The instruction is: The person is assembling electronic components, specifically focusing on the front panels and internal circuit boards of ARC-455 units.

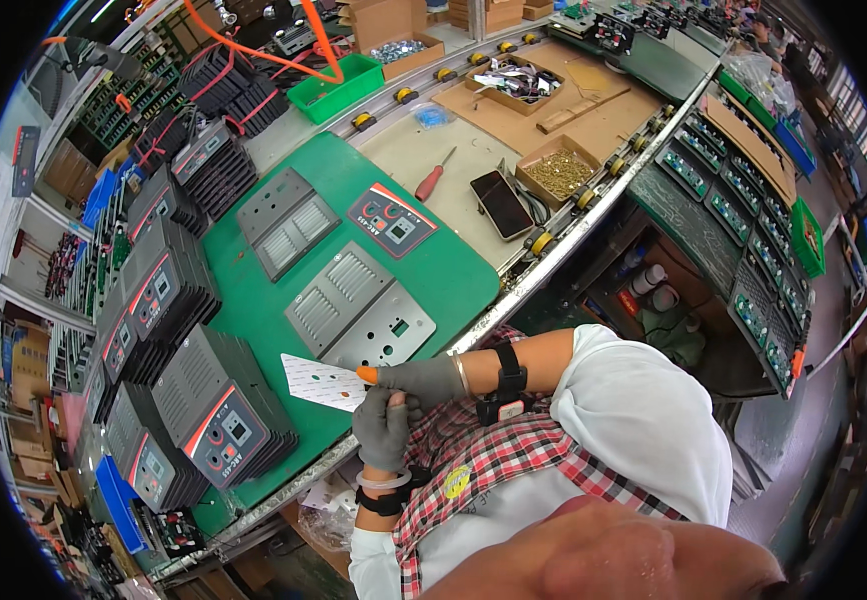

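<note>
My gloved right hand, an orange cover on one fingertip, is closed on the right edge of a white sheet. The sheet has printed lines and small holes, and looks like the backing of a panel sticker. Against the same edge my gloved left hand is closed, fingers curled; the sheet's near corner is hidden between the hands. Just beyond lies a grey metal panel with vent slots and round holes. Farther back are a second grey panel and a dark panel sticker with a red border, face up.
Stacks of grey panels with stickers line the left of the green mat. Beyond the mat lie a red-handled screwdriver, a phone and a box of brass screws. A rack of circuit boards stands right.
</note>
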### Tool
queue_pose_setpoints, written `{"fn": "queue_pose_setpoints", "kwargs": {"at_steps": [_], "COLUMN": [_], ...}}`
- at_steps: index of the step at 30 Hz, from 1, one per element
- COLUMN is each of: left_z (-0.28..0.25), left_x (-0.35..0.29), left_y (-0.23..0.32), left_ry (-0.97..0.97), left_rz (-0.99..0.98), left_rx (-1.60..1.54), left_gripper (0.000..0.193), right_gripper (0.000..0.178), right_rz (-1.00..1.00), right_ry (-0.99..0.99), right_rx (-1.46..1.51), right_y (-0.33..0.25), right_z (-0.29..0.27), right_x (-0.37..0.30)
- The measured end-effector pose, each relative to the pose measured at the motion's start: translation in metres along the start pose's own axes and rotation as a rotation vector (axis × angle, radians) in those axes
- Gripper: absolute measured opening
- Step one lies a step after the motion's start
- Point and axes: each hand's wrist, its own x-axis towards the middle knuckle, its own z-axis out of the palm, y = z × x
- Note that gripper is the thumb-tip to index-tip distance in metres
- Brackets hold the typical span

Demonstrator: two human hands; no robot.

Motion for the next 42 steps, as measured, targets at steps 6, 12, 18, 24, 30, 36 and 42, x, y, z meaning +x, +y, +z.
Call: {"fn": "queue_pose_setpoints", "kwargs": {"at_steps": [6, 12, 18, 24, 30, 36, 42], "left_z": [-0.003, -0.001, -0.003, -0.027, -0.035, -0.037, -0.054], "left_x": [-0.001, 0.002, -0.004, 0.005, -0.002, -0.009, -0.026], "left_y": [-0.003, -0.002, -0.008, 0.005, 0.005, 0.017, 0.003], "left_ry": [0.041, 0.025, 0.114, 0.346, 0.366, 0.363, 0.267], "left_rz": [0.06, -0.042, 0.155, 0.083, -0.038, -0.146, -0.165], "left_rx": [0.128, 0.013, 0.25, 0.283, -0.114, -0.449, -0.427], "left_gripper": [0.014, 0.013, 0.017, 0.016, 0.011, 0.009, 0.004], "right_gripper": [0.058, 0.057, 0.052, 0.041, 0.038, 0.045, 0.047], "right_rz": [-0.182, -0.002, -0.228, -0.18, -0.055, -0.23, -0.549], "right_ry": [0.108, 0.056, 0.161, -0.039, 0.236, 0.461, 0.439], "right_rx": [-0.173, 0.049, -0.125, -0.059, -0.241, -0.577, -0.913], "right_y": [0.007, 0.003, 0.007, -0.011, -0.031, -0.038, -0.038], "right_z": [0.005, -0.002, 0.011, 0.024, 0.022, 0.012, 0.006], "right_x": [0.006, 0.003, 0.005, -0.001, -0.015, -0.023, -0.025]}}
